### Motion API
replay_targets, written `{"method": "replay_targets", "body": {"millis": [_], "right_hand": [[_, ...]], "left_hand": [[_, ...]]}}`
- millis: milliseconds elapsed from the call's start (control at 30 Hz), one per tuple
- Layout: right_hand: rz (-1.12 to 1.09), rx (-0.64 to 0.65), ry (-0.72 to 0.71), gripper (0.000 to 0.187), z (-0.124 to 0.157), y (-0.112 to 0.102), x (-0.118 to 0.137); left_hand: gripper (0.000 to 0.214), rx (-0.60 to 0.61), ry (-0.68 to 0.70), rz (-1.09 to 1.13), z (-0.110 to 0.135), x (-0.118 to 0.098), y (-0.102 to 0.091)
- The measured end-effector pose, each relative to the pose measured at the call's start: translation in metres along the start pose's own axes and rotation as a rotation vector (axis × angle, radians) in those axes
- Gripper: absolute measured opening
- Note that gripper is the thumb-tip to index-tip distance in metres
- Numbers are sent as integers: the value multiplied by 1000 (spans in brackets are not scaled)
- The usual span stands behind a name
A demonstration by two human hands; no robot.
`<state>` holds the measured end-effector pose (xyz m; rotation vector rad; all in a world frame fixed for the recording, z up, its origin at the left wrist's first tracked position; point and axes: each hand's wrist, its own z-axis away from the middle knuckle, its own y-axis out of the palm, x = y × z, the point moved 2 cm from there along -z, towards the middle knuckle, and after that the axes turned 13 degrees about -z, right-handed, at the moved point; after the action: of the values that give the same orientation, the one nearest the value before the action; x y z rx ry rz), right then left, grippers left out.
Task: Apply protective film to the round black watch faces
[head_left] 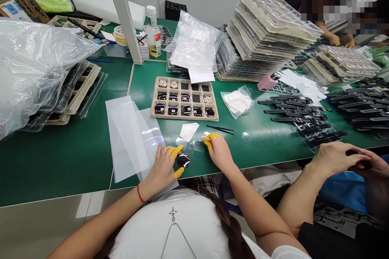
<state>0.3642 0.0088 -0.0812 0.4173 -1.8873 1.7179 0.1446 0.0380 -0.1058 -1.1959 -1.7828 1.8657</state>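
Observation:
My left hand (pixel 165 166), with yellow finger cots, pinches a round black watch case (pixel 183 160) against the green table (pixel 75 153) between thumb and forefinger. My right hand (pixel 217 149), also in yellow cots, rests just to the right with its fingertips pressed together on a small clear film (pixel 199 145). A white paper scrap (pixel 188 131) lies just beyond the hands. Behind it stands a beige tray (pixel 184 99) holding several watch cases.
Clear plastic sheets (pixel 130 137) lie left of my hands, black tweezers (pixel 221 129) to the right. Black watch straps (pixel 299 115), a small bag (pixel 237 102) and stacked trays (pixel 264 36) fill the right. Another person's hands (pixel 343 158) rest at the table's right edge. Bagged trays (pixel 39 73) sit left.

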Motion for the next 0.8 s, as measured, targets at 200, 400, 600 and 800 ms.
{"method": "replay_targets", "body": {"millis": [200,400,600,800], "right_hand": [[-315,85,-265,18,43,30,50],[-167,75,-221,25,42,51,39],[-136,-81,-60,28,27,45,12],[-380,33,-178,23,30,35,33]], "left_hand": [[58,-40,35,-5,2,4,3],[57,-32,33,21,1,5,5],[57,-44,36,6,1,5,5],[59,-48,42,-26,1,4,4]]}}
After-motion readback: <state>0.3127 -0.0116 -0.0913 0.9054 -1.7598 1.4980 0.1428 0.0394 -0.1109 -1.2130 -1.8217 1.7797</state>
